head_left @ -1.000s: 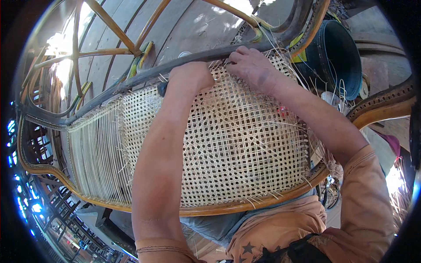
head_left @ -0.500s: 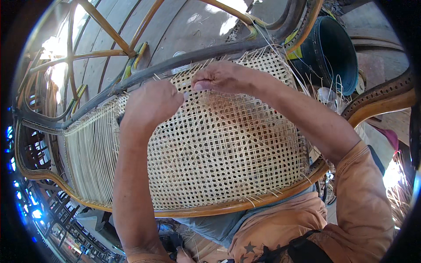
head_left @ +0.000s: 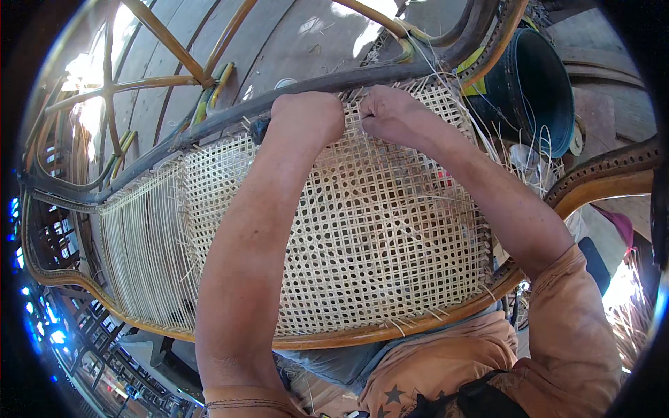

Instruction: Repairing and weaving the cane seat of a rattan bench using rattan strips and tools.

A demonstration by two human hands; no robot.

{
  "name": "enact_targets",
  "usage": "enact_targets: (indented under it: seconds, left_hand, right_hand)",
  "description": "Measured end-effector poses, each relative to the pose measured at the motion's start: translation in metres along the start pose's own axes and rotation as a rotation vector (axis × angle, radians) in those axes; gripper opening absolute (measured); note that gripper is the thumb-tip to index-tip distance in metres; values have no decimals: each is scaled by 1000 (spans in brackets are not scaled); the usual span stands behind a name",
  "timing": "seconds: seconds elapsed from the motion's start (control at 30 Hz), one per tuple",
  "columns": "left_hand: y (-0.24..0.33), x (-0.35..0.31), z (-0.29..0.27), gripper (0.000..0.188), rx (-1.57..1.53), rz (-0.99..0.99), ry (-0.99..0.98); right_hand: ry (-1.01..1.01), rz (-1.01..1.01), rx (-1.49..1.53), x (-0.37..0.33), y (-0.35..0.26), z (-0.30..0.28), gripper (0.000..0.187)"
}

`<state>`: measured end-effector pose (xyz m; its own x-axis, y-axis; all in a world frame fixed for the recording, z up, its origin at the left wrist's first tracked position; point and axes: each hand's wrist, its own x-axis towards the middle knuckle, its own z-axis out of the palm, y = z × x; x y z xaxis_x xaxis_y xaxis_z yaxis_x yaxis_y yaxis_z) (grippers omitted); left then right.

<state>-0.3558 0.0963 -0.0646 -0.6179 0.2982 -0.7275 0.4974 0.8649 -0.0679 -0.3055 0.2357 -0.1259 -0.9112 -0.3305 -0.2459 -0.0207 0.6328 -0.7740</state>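
A woven cane panel [head_left: 376, 237] fills a curved wooden frame [head_left: 334, 341] in front of me. Its right and middle part is an open lattice; the left part [head_left: 143, 258] has only parallel strands. My left hand [head_left: 310, 115] and my right hand [head_left: 390, 111] are close together at the panel's far edge, against the dark far rail [head_left: 209, 122]. Both are closed, pinching thin cane strands there. Loose strands [head_left: 502, 139] trail off to the right of my right hand.
A dark blue bucket [head_left: 529, 83] stands at the upper right, with loose cane around it. Rattan frame bars [head_left: 174, 45] cross the plank floor beyond the panel. A curved wooden armrest [head_left: 606, 181] sits at the right. Metal racks [head_left: 77, 327] lie at the lower left.
My left hand moved right along the far rail and my right hand came left, so both now meet near the middle of the panel's far edge.
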Motion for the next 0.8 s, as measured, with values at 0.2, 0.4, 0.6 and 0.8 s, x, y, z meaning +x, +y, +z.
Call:
enact_targets:
  seconds: [0.2,0.4,0.6,0.8]
  left_hand:
    - [15,-3,-6,27,-102,-19,37]
    - [5,9,20,29,-53,59,43]
    - [0,10,34,30,-231,-6,133]
    - [-24,-4,22,34,-228,-165,37]
  right_hand:
    - [-77,149,-134,11,2,-2,15]
    - [-140,198,-230,20,-2,1,16]
    - [-3,62,-510,17,1,13,21]
    - [41,-161,-550,8,10,1,28]
